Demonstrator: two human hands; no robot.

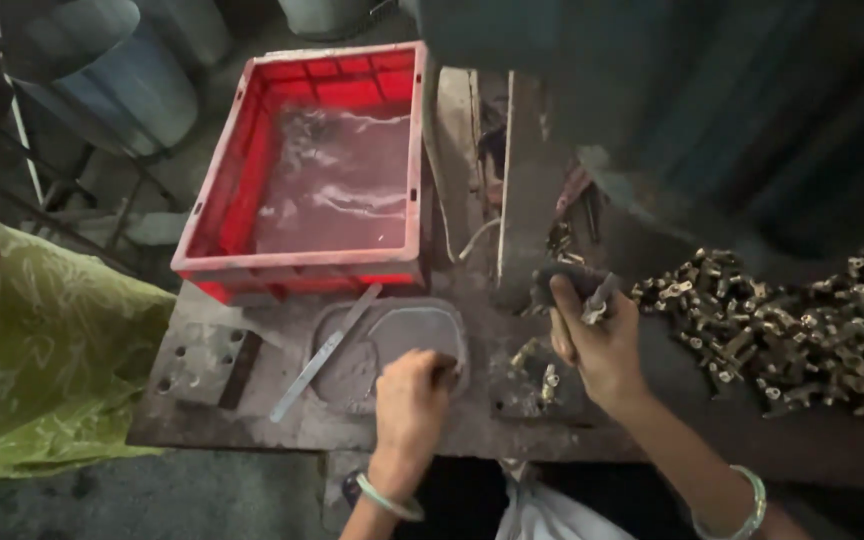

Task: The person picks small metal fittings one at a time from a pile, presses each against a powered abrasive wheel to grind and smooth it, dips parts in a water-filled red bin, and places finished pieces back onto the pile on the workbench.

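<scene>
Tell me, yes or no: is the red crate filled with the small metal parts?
No. The red crate holds only a wet, streaked bottom, while the small metal parts lie heaped on the bench beside the right hand.

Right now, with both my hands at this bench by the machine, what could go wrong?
The right hand holds a small metal part close under the machine, so fingers could get pinched there. The pile of brass parts lies loose beside that wrist; a sweep of the arm might scatter it. The left hand rests by the flat metal strip, whose edge could nick it.
</scene>
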